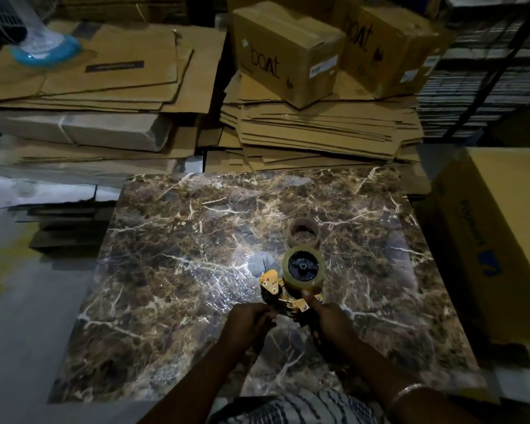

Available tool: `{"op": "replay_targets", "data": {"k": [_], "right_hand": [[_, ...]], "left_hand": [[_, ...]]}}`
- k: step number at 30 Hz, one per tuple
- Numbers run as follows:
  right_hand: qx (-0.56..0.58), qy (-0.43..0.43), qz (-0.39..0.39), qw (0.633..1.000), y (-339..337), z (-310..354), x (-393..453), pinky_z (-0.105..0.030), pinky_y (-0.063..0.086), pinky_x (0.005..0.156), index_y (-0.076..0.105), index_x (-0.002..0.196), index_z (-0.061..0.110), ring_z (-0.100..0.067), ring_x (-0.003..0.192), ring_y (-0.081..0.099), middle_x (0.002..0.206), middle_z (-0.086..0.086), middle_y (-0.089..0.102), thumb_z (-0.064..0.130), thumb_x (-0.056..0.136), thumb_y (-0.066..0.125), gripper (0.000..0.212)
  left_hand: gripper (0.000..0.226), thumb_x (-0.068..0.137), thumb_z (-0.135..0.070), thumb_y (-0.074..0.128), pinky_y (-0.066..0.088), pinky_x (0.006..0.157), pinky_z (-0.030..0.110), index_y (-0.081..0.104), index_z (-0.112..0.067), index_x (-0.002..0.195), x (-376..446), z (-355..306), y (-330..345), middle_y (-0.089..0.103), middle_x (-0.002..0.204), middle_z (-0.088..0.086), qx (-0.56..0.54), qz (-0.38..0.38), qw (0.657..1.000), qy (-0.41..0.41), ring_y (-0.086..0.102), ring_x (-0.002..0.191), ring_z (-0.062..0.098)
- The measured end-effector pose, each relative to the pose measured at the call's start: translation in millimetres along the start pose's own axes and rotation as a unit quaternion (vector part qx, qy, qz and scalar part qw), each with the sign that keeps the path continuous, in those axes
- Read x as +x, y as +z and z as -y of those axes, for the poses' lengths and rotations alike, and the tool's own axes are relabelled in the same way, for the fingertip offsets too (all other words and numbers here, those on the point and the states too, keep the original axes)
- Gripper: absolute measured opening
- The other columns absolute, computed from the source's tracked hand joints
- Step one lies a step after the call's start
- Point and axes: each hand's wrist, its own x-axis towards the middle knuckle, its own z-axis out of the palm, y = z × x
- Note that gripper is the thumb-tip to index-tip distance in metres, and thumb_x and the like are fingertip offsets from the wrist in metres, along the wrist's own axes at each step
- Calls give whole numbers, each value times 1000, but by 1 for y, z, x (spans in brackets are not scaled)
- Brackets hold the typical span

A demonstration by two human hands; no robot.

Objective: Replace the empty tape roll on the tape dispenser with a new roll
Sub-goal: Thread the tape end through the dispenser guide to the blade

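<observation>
A dim storeroom of flattened cartons surrounds the marble-patterned table [172, 270]. The right hand [328, 319] is clamped on the tape dispenser [288, 293], the new roll [303, 269] already on its hub just beyond the fingers; the empty core [303, 232] lies farther out. The left hand [248, 318] pinches something at the roller end, likely the tape's free end. It could stick to itself or miss the roller, and the toothed blade sits close.
</observation>
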Motion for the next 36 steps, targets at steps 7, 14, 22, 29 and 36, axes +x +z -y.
{"op": "replay_targets", "data": {"k": [7, 14, 22, 29, 36], "right_hand": [[-45, -11, -23, 999, 5, 4, -5, -31, 49, 63, 83, 65, 22, -17, 46, 61, 47, -9, 59, 71, 89, 49, 64], [-65, -62, -27, 996, 9, 0, -10, -29, 49, 69, 82, 63, 21, -17, 53, 68, 58, -17, 70, 67, 93, 48, 64], [-91, -63, -25, 994, 6, -2, -6, -38, 54, 81, 77, 51, 30, -19, 58, 71, 51, -6, 69, 68, 92, 49, 62], [-104, -59, -2, 993, 1, -8, -5, -38, 53, 76, 71, 46, 22, -18, 56, 70, 53, -7, 70, 71, 87, 53, 66], [-133, -48, -30, 989, -40, -20, -3, -33, 38, 61, 56, 42, 24, -6, 42, 52, 43, 1, 51, 65, 85, 61, 60]], "left_hand": [[17, 89, -28, 65, 43, 65, 15, 79, -22, 97, -3, 15, -11, 80, 89, 0, 2, 31, 998, 48, 72, 74, 8], [29, 88, -36, 61, 46, 68, 3, 80, -17, 98, -5, 22, -29, 80, 91, 0, -50, 42, 995, 76, 68, 79, -5], [38, 86, -38, 54, 45, 75, 2, 79, -11, 95, -10, 60, -60, 80, 91, 3, -37, 66, 992, 98, 68, 83, -1], [51, 73, -59, 56, 49, 80, 18, 78, -21, 99, 36, 78, -92, 78, 96, -2, 126, 171, 967, 140, 72, 87, 15], [36, 79, -54, 61, 50, 61, 20, 77, -22, 87, 69, 87, -131, 77, 76, -9, 111, 98, 977, 155, 67, 64, -1]]}}
